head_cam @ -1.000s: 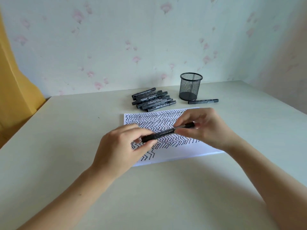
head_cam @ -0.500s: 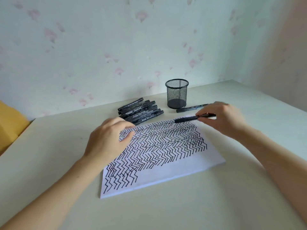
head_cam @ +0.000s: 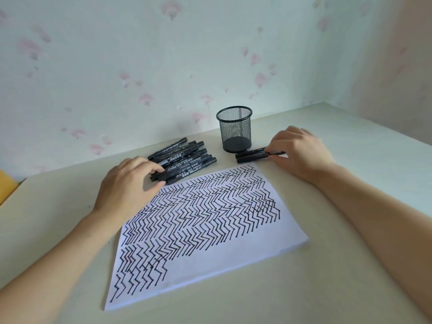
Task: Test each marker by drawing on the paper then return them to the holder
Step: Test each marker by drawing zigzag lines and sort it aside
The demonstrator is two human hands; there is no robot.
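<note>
A white paper (head_cam: 233, 256) covered in black zigzag lines lies in the middle of the table. Behind it stands an empty black mesh holder (head_cam: 234, 129). Left of the holder is a pile of several black markers (head_cam: 184, 160). My left hand (head_cam: 128, 190) reaches that pile, and its thumb and fingers pinch the near end of one marker (head_cam: 174, 175). Two more black markers (head_cam: 250, 155) lie side by side just right of the holder. My right hand (head_cam: 301, 153) pinches the right end of the nearer one, which rests on the table.
The pale table (head_cam: 327, 288) runs to a flowered wall behind and a corner at the right. Something yellow (head_cam: 5, 188) shows at the far left edge.
My right hand carried the marker from above the paper to the table beside the lone marker right of the holder. My left hand let go of it and moved to the pile.
</note>
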